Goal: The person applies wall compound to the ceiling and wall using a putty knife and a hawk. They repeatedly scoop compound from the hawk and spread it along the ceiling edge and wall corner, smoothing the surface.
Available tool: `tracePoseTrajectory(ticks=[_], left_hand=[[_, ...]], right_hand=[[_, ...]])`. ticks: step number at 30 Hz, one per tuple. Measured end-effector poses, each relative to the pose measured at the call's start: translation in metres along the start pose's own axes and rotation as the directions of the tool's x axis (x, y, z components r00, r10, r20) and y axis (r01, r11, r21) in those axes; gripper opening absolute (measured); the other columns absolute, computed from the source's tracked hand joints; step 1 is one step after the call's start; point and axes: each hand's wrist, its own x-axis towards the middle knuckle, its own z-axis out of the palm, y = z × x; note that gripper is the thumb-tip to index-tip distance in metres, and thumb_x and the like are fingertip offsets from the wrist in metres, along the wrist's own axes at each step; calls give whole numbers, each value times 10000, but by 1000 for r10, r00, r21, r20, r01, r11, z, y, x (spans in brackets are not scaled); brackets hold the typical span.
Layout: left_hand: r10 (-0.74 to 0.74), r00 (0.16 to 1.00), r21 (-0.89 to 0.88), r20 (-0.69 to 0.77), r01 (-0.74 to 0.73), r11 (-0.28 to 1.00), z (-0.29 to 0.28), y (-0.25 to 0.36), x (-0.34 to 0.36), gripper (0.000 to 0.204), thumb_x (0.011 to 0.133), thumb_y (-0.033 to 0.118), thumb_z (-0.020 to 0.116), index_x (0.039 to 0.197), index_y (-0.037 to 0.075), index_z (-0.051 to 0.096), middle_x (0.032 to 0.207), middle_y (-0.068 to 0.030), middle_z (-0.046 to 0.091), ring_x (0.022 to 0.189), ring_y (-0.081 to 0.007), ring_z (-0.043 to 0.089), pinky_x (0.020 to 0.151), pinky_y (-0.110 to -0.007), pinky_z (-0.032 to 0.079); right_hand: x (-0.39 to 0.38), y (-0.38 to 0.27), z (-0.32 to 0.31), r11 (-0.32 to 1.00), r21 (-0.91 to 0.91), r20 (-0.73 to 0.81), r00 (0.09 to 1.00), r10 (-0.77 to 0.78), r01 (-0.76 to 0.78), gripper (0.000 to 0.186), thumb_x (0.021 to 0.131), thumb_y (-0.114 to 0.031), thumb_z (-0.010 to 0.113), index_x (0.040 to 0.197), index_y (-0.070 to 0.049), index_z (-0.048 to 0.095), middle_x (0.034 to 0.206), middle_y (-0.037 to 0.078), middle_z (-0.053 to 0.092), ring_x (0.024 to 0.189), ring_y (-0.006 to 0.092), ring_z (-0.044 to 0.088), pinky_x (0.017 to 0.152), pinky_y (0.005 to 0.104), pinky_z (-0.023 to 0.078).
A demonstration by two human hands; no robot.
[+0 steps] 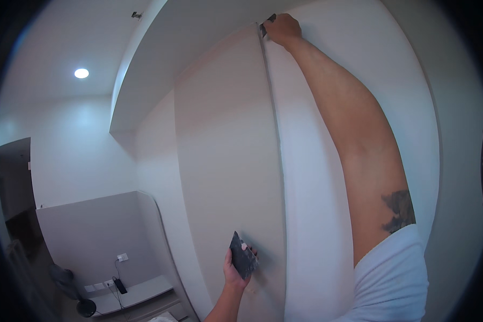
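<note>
My right hand (284,29) is raised high with its fingers wrapped round a small dark scraper (265,25), which is at the top of a narrow vertical seam (276,126) between a beige wall panel (220,123) and the white wall (311,134). Lower down, my left hand (236,271) grips a dark flat plate (244,257) with a small lump of pale paste on it, held tilted in front of the beige panel. My tattooed right arm crosses the white wall from the lower right.
An overhanging bulkhead (166,37) runs above. To the left are a grey backboard (91,225) with sockets, a ledge (139,290) with cables and a black device, a dark fan (63,278), and a doorway (11,172). A round light (81,73) is in the ceiling.
</note>
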Motion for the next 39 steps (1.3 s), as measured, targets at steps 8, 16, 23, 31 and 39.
tracePoseTrajectory(ticks=[8, 16, 23, 31, 39], left_hand=[[-13, 999, -81, -38, 10, 997, -2, -2, 2, 502, 1119, 491, 380, 1342, 114, 625, 1170, -104, 715, 1040, -295, 703, 911, -492, 582], [-9, 999, -50, -36, 8, 999, -11, 1, 4, 518, 1125, 493, 375, 1400, 114, 597, 1214, -109, 712, 1097, -306, 708, 977, -523, 591], [17, 997, -39, -81, -20, 999, -7, 1, 2, 510, 1118, 490, 418, 1411, 112, 595, 1267, -119, 708, 1133, -320, 700, 999, -522, 581], [43, 995, -49, -94, -48, 998, -7, -1, 4, 512, 1113, 502, 426, 1403, 118, 602, 1264, -115, 711, 1135, -313, 699, 1008, -516, 577], [66, 993, -62, -100, -73, 995, -15, -4, 9, 509, 1112, 498, 431, 1398, 115, 606, 1252, -116, 715, 1119, -314, 708, 999, -515, 582]], right_hand=[[37, -11, 21, 970, -210, 5, 992, -123, 122, 401, 933, -314, 609, 1073, 17, 786, 1173, 248, 753, 1125, 426, 706, 983, 474, 565], [34, -35, 33, 940, -201, 31, 961, -274, 274, 475, 942, -385, 592, 950, 52, 778, 1045, 263, 756, 1021, 436, 722, 920, 503, 568], [43, -36, 22, 977, -90, -202, 956, -210, 195, 378, 937, -326, 659, 1007, 23, 785, 1069, 302, 745, 1058, 457, 720, 959, 508, 565], [18, -38, 27, 969, -181, -26, 984, -175, 168, 395, 951, -331, 613, 1030, 18, 781, 1070, 255, 761, 1033, 448, 724, 941, 519, 573], [-4, -59, 42, 907, -261, 13, 941, -339, 330, 416, 973, -343, 594, 961, 29, 779, 990, 260, 762, 977, 455, 731, 912, 535, 574]])
